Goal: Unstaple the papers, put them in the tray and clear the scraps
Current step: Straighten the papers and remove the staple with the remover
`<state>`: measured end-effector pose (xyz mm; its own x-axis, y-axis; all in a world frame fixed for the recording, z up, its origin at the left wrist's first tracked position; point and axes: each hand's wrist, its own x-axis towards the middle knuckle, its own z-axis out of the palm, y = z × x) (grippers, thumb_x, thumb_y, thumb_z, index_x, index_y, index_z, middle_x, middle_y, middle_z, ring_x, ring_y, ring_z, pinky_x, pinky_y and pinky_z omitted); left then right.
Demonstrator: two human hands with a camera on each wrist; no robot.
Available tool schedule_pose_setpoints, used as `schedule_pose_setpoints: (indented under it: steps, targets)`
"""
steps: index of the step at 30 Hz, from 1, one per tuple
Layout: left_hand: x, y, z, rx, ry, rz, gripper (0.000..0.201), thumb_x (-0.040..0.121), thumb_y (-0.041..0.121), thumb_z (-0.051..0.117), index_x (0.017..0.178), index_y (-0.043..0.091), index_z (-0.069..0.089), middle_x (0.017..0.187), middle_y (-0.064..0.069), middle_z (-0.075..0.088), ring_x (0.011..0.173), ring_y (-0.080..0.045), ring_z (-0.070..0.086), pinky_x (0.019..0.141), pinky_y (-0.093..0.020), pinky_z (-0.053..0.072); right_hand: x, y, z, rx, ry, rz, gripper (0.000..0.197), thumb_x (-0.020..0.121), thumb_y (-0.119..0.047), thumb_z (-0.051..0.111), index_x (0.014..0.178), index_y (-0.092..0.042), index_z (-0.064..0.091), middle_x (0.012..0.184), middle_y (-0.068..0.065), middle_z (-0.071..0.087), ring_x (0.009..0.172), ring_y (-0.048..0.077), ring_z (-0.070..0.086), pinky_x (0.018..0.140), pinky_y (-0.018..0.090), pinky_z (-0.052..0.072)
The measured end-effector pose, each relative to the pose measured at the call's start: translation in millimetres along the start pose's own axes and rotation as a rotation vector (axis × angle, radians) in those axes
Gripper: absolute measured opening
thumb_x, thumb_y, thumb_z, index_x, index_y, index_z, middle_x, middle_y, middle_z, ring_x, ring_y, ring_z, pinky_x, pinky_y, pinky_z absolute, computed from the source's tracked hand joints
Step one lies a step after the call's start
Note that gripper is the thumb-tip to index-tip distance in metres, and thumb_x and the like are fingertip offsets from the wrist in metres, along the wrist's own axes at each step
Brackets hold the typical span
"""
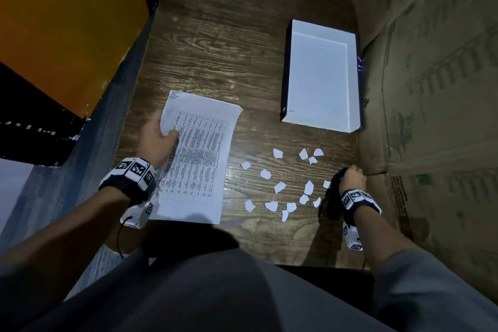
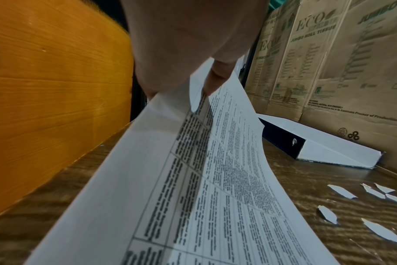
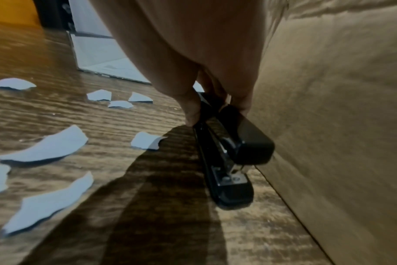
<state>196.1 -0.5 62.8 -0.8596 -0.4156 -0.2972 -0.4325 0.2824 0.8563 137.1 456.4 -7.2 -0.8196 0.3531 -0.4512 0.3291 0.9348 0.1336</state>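
Printed papers (image 1: 198, 159) stapled at their far left corner lie on the wooden table (image 1: 242, 62). My left hand (image 1: 159, 137) grips their left edge, thumb on top, and the sheets (image 2: 215, 179) curve upward in the left wrist view. A white tray (image 1: 320, 77) with a dark outer wall stands at the far right, holding nothing. Several torn white scraps (image 1: 280, 186) lie scattered between the papers and my right hand (image 1: 351, 178). That hand grips a black stapler (image 3: 229, 156) by its rear end, its front hanging just above the table beside the cardboard.
Brown cardboard boxes (image 1: 431, 89) wall off the right side, right next to the tray and my right hand. An orange wooden panel (image 1: 62, 21) stands at the left. The table's near edge (image 1: 269, 261) runs in front of my lap.
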Motion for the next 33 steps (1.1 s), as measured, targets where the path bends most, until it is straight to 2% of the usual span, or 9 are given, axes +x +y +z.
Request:
schedule_pose_setpoints:
  steps: [8,11,14,17,20,22,25,28,33]
  targets:
    - [-11,11,-9,-0.077,0.018,0.041,0.037,0.077,0.002,0.055,0.103,0.029,0.057,0.102,0.0,0.065,0.1,-0.023,0.063,0.082,-0.044,0.056,15,-5,3,0.153,0.13,0.097,0.038,0.089,-0.007,0.054,0.122,0.007,0.042,0.13,0.031,0.043,0.121,0.046,0.039,0.097,0.053,0.036]
    - [-18,31,-22,-0.195,0.022,0.069,0.044,0.078,-0.002,0.055,0.099,0.036,0.057,0.1,0.007,0.067,0.097,-0.019,0.066,0.075,-0.034,0.057,-6,-42,-13,0.192,0.216,-0.123,0.055,0.083,-0.018,0.064,0.131,-0.005,0.041,0.134,0.025,0.039,0.125,0.042,0.035,0.101,0.055,0.032]
    - [-18,54,-32,-0.303,-0.053,0.133,0.049,0.076,-0.011,0.053,0.108,0.026,0.058,0.098,0.006,0.069,0.085,-0.007,0.069,0.064,-0.024,0.055,-51,-98,-31,0.55,-0.018,-0.566,0.066,0.081,-0.028,0.07,0.138,-0.022,0.038,0.142,0.008,0.035,0.131,0.025,0.035,0.11,0.045,0.031]
    - [-8,84,-27,-0.352,-0.14,0.158,0.051,0.076,-0.018,0.049,0.108,0.021,0.057,0.093,0.009,0.07,0.083,-0.003,0.07,0.064,-0.02,0.054,-90,-147,-44,0.869,-0.387,-0.711,0.092,0.072,-0.023,0.081,0.145,-0.026,0.023,0.144,-0.009,0.032,0.129,0.005,0.033,0.105,0.025,0.029]
    - [5,117,-4,-0.424,-0.218,0.159,0.052,0.075,-0.022,0.046,0.101,0.021,0.059,0.08,0.011,0.075,0.076,-0.003,0.07,0.06,-0.021,0.054,-91,-167,-53,1.161,-0.517,-0.663,0.08,0.068,0.008,0.077,0.133,-0.01,0.034,0.12,-0.005,0.056,0.108,-0.003,0.057,0.08,0.009,0.048]
    - [11,139,17,-0.476,-0.263,0.155,0.05,0.076,-0.023,0.045,0.1,0.019,0.058,0.074,0.013,0.074,0.072,-0.002,0.07,0.057,-0.02,0.055,-77,-163,-57,1.298,-0.479,-0.586,0.061,0.069,0.018,0.07,0.119,-0.006,0.045,0.104,0.001,0.063,0.086,-0.003,0.067,0.067,0.012,0.052]
    - [26,161,51,-0.592,-0.252,0.109,0.046,0.077,-0.021,0.048,0.106,0.013,0.057,0.083,0.004,0.074,0.078,-0.01,0.071,0.069,-0.031,0.059,-49,-136,-59,1.462,-0.384,-0.447,0.043,0.068,0.01,0.074,0.103,-0.01,0.06,0.099,0.009,0.07,0.086,0.016,0.07,0.075,0.028,0.058]
    - [48,165,93,-0.625,-0.339,0.014,0.044,0.08,-0.009,0.056,0.116,0.016,0.053,0.115,-0.011,0.067,0.102,-0.026,0.065,0.09,-0.045,0.052,-18,-102,-72,1.587,-0.265,-0.309,0.034,0.078,0.012,0.063,0.103,-0.011,0.063,0.098,0.011,0.073,0.089,0.024,0.07,0.08,0.039,0.058]
    - [66,133,192,0.045,-0.704,-0.045,0.077,0.076,-0.005,0.058,0.139,0.021,0.021,0.122,-0.01,0.057,0.111,-0.027,0.058,0.091,-0.039,0.052,61,-63,-101,1.438,-0.048,-0.27,0.033,0.084,0.01,0.058,0.109,-0.01,0.059,0.113,0.014,0.067,0.102,0.026,0.065,0.09,0.038,0.052]
